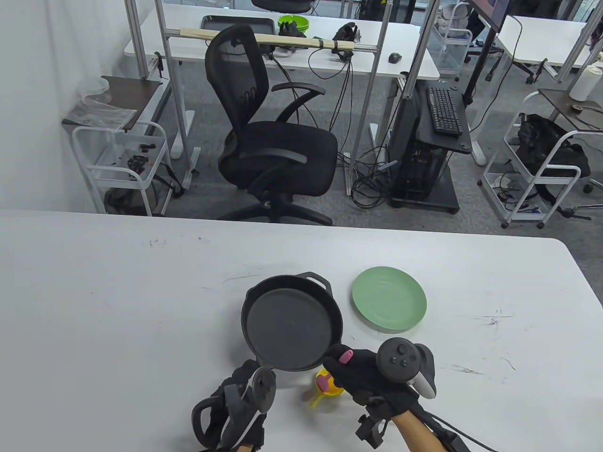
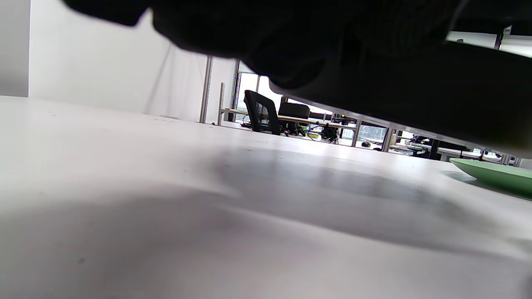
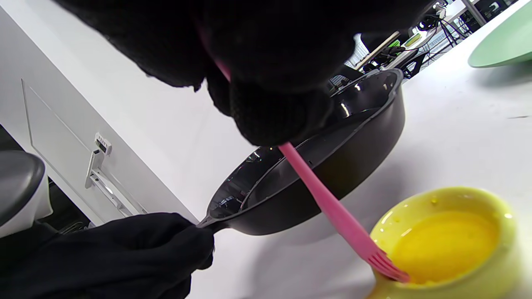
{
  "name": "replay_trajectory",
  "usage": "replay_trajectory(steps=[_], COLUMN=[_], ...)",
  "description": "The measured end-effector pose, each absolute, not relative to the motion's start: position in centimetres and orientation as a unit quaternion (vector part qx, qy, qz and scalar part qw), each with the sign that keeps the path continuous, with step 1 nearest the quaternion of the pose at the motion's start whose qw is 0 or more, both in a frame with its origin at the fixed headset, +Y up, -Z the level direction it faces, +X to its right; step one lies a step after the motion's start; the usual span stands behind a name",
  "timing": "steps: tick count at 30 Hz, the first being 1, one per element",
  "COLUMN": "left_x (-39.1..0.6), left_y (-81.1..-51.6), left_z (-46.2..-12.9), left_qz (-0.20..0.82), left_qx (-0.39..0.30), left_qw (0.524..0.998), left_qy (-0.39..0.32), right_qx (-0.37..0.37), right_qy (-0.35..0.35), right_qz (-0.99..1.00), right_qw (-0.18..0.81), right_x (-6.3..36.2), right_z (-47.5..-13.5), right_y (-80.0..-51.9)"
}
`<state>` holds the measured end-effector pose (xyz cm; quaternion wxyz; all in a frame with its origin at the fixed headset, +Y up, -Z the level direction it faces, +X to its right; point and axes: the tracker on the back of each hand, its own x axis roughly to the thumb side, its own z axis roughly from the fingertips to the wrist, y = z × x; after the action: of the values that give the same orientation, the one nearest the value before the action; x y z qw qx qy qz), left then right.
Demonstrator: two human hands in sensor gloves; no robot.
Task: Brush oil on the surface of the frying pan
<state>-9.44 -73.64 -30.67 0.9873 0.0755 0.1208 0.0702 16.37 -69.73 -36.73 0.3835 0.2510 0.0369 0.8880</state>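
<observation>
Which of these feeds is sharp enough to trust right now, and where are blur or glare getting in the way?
Table view: sharp and evenly lit, with wide-angle bending at the edges. Left wrist view: the dark left hand fills the top, and the near table is soft. Right wrist view: the brush and frying pan are clear, with glare spots on the pan's inner wall; the yellow bowl is blurred.

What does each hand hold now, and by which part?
Right hand: thin pink silicone brush, by its handle's upper part. Left hand: black cast-iron frying pan, grip on its handle.
</observation>
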Motion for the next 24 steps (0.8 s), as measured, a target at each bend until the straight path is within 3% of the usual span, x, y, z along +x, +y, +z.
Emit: replay_trajectory(steps=[10, 18, 24], left_x=[-9.4, -8.8, -7.9], left_y=[-73.6, -73.7, -73.5], left_z=[-30.7, -30.6, -30.4], left_qz=[0.074, 0.094, 0.101], left_qx=[0.073, 0.063, 0.059], left_qw=[0.987, 0.988, 0.99], left_qy=[0.119, 0.104, 0.082], right_qx=[0.22, 0.194, 0.168], right_qy=[0.051, 0.01, -0.032], right_qz=[0.85, 0.79, 0.819], right_qw=[0.476, 0.581, 0.547], right_x=[20.5, 23.7, 23.8], right_z=[-38.3, -38.9, -40.1], right_y=[-68.2, -67.2, -65.9])
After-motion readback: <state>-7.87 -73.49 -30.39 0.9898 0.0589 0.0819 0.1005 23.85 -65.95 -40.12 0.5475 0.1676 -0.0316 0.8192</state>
